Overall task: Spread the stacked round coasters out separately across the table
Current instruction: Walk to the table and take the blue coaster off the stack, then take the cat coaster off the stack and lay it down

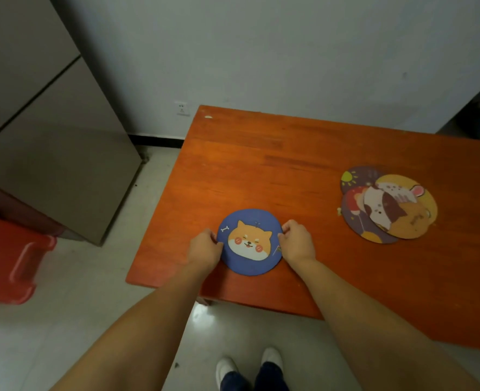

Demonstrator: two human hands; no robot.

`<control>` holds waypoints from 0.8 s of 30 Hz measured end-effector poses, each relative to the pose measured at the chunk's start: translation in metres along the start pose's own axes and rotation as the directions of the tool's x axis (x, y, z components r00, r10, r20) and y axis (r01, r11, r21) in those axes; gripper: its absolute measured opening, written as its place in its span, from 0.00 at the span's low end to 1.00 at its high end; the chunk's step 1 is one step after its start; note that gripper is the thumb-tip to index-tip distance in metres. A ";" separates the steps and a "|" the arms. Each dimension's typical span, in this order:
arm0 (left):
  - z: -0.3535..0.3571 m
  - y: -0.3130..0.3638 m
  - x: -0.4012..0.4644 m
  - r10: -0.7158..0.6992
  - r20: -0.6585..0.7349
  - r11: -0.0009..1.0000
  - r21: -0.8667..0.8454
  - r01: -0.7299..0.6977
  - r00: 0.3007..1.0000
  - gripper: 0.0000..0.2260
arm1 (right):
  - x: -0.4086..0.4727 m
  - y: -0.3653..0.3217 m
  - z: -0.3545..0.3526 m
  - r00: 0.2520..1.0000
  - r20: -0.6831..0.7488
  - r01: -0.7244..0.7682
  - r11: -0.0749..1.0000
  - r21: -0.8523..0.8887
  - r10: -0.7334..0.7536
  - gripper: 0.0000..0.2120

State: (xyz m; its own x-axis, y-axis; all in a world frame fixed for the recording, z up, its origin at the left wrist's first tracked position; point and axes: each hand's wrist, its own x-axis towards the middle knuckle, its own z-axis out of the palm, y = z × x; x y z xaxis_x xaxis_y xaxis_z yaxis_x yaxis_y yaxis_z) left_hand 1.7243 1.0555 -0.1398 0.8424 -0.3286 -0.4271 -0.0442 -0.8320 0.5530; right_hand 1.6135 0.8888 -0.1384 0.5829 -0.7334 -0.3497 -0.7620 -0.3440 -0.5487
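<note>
A blue round coaster (pixel 249 262) with an orange dog face lies near the front left corner of the orange-red wooden table (pixel 289 170). My left hand (pixel 205 249) pinches its left edge and my right hand (pixel 298 242) pinches its right edge. Far to the right lies a loose overlapping pile of round coasters (pixel 388 204): a yellow one with a cat and mouse on top, a dark one with a sun behind it, and a purple one with a red shape under its left side.
A tall beige cabinet (pixel 49 136) stands to the left of the table. A red plastic stool (pixel 10 258) sits on the pale tiled floor at the far left. The white wall carries a socket (pixel 181 108) behind the table. My feet (pixel 250 365) show below the front edge.
</note>
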 end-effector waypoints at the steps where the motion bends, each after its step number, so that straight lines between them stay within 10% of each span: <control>1: 0.001 -0.001 0.000 0.006 0.011 1.000 0.020 -0.006 1.000 0.12 | -0.001 0.001 0.000 1.000 0.015 0.007 1.000 -0.028 -0.006 0.04; 7: -0.001 0.002 0.004 -0.031 0.002 0.999 -0.034 0.031 1.000 0.15 | -0.005 0.005 -0.017 0.998 0.052 -0.019 0.999 -0.044 0.022 0.18; 24: 0.056 0.196 -0.017 0.303 0.052 0.943 -0.163 -0.291 0.952 0.07 | 0.020 0.107 -0.195 0.974 -0.123 -0.184 0.982 0.053 0.189 0.15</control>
State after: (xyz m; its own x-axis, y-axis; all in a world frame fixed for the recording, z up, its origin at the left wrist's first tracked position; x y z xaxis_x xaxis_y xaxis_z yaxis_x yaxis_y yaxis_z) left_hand 1.6713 0.8732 -0.0640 0.7602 -0.5880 -0.2763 -0.1990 -0.6156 0.7625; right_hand 1.4886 0.7226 -0.0560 0.3892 -0.8518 -0.3507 -0.8400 -0.1720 -0.5146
